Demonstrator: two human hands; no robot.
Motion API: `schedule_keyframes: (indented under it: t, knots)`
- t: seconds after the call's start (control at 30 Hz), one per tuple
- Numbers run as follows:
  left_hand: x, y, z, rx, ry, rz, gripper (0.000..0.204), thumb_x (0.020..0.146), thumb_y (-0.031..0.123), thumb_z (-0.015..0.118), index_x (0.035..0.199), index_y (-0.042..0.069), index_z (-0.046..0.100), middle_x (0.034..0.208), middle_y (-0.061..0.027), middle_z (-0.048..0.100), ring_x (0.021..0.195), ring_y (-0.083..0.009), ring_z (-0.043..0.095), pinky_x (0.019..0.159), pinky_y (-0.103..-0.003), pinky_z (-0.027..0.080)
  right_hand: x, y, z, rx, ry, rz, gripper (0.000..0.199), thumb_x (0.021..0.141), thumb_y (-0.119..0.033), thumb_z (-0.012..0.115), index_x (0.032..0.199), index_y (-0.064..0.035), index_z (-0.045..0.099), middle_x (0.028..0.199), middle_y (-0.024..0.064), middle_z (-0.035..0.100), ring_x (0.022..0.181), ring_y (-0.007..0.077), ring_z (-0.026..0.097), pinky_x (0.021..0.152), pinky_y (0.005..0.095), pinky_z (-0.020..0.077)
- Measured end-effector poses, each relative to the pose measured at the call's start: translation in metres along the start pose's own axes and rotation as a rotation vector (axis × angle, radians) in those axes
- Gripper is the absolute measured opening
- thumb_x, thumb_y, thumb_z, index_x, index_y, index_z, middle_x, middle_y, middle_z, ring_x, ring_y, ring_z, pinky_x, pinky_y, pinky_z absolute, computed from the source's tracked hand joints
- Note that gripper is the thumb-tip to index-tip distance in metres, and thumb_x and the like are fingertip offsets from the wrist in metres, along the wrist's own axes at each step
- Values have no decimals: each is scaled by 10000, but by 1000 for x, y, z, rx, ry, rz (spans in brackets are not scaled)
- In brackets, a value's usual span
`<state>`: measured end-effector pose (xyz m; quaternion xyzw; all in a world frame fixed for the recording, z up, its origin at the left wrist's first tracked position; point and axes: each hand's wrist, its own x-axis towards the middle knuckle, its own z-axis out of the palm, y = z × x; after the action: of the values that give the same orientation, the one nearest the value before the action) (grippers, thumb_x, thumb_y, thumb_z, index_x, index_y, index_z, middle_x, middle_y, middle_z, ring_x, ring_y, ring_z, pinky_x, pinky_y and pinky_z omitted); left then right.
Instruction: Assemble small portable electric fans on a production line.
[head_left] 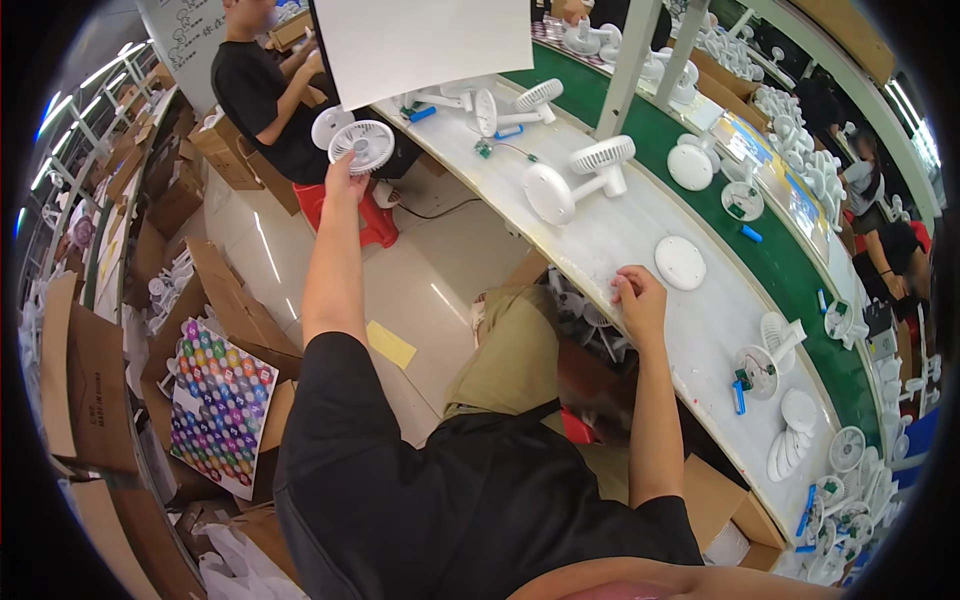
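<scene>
My left arm reaches out to the far left, and my left hand (346,180) grips a small white fan (374,143) with a round grille, over the floor beside the table. A white disc-shaped base shows just behind the grille. My right hand (641,303) is at the near edge of the white worktable (640,225), its fingers curled and pressed together. Whatever may be between those fingertips is too small to make out. Close to it lies a flat white round cover (680,262). Farther along the table, a white fan (578,180) lies on its side.
A person in black (262,90) sits by a red stool (375,215) at the far left. A green conveyor belt (735,225) runs behind the table. Stacked white covers (793,440) lie at the right. Cardboard boxes (88,385) stand on the left; a white board (425,50) blocks part of the view.
</scene>
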<state>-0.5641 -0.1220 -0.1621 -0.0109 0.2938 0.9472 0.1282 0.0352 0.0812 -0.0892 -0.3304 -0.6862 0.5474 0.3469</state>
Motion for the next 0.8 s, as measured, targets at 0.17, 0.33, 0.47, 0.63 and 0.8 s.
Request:
schedule_keyframes:
  t: [0.17, 0.33, 0.47, 0.63, 0.8]
  knots:
    - [0, -13, 2, -16, -72, 109, 490, 863, -38, 604, 1330, 33, 474, 1231, -175, 591, 1077, -313, 624, 916, -423, 551, -8, -3, -11, -138, 28, -29, 121, 878, -39, 555, 958, 8, 633, 778, 64, 624, 655, 129, 540, 602, 239, 447]
    - [16, -4, -2, -35, -148, 176, 495, 858, -53, 600, 1330, 36, 478, 1224, -174, 597, 1075, -313, 627, 910, -427, 555, -9, -3, -13, -231, 23, -134, 128, 882, -66, 557, 946, 3, 644, 758, 49, 612, 656, 129, 501, 608, 241, 424]
    - [37, 1, 0, -28, -192, 171, 500, 855, -66, 597, 1330, 39, 481, 1218, -172, 602, 1073, -312, 629, 904, -429, 558, -5, -5, -14, -201, 34, -126, 129, 875, -72, 564, 931, 10, 647, 739, 44, 601, 643, 132, 475, 610, 241, 409]
    - [66, 7, 5, 9, -240, 84, 506, 850, -81, 593, 1330, 42, 485, 1211, -171, 608, 1071, -312, 632, 897, -432, 562, 6, -3, -12, -238, 67, -149, 127, 858, -85, 583, 907, 7, 655, 692, 44, 585, 613, 145, 460, 594, 260, 402]
    - [88, 8, 30, 22, -380, -85, 503, 853, -74, 594, 1330, 43, 485, 1237, -174, 594, 1084, -317, 624, 912, -429, 551, 36, 3, -5, -274, 78, -199, 134, 840, -102, 598, 907, -9, 668, 662, 65, 605, 568, 184, 464, 580, 290, 411]
